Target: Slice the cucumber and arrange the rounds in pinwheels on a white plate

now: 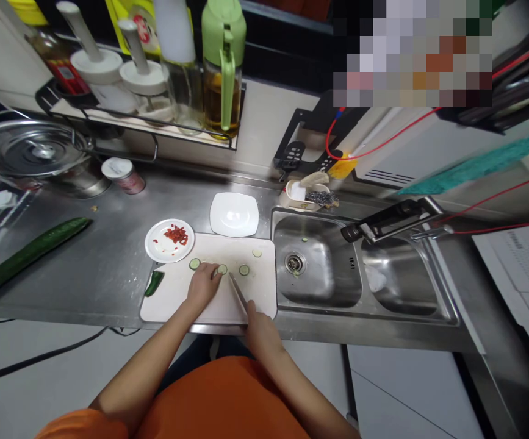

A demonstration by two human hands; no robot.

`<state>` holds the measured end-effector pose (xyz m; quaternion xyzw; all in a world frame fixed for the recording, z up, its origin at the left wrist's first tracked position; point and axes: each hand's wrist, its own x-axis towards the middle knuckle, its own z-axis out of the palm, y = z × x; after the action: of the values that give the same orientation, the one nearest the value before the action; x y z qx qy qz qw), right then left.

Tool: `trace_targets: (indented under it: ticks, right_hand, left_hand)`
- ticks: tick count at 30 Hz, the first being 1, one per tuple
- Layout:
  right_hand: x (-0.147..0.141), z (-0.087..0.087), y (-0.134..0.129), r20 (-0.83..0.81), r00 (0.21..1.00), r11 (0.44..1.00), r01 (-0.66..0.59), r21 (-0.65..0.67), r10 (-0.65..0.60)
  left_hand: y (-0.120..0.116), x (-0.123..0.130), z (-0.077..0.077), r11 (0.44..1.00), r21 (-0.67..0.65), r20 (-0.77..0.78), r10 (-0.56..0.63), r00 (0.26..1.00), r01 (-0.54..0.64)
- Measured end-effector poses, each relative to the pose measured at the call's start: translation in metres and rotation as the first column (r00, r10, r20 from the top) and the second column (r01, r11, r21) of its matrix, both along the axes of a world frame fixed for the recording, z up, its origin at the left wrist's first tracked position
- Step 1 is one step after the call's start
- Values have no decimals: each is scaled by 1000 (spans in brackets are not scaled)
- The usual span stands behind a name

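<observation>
A white cutting board lies on the steel counter, with several thin cucumber slices on it, one right of the knife tip. My left hand is over the board, its fingertips pressed together at a slice. My right hand is wrapped round the handle of a knife, whose blade points up and left toward that slice. A dark green cucumber end piece sits at the board's left edge. Chopped red pieces are on a round white plate, beside the board's upper left corner.
Behind the board is a square white plate. A double sink with a faucet adjoins on the right. To the left are a long cucumber, a lidded pot and a small jar. A rack holds bottles above.
</observation>
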<state>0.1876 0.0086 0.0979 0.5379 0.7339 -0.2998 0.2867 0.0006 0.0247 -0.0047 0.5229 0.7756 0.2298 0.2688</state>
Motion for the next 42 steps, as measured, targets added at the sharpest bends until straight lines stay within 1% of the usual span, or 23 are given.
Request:
trace_targets:
  ticks: [4,9,12,17,26,32,35,38,42]
  right_hand:
    - [-13,1,6,-28,999,999,-45,18,46]
    - [-25,2,10,-26,999,999,-41,7,41]
    - [-27,1,10,-29,998,998,-53,15,53]
    - [-27,0,11,-34,999,999,-29,15,30]
    - [-31,-6,10,-77,997,1000,6,0,-6]
    - [-23,-5,2,-86,996,1000,3,20,-1]
    - [-12,-4,-5,-68,998,1000,2,8,-1]
    - [0,-2,-9,-79,997,1000,26,-13,-27]
    - [7,1,-9,-57,997,998,41,-52,-44]
  left_hand:
    - [-1,-1,-1,1000,1,34,-6,999,6]
    - [-1,-2,1,1000,2,38,-18,999,17]
    - [0,-2,1,1000,14,25,-22,999,21]
    - [0,-2,0,1000,17,27,-22,999,21]
    - [3,-1,6,1000,-11,33,14,999,-14]
    - [8,-1,10,998,-51,22,31,999,-30]
    - [12,-1,13,997,-74,9,32,999,-31]
    - [15,0,15,996,-89,-5,22,1000,-22]
    - [18,2,16,995,-96,15,4,1000,-3]
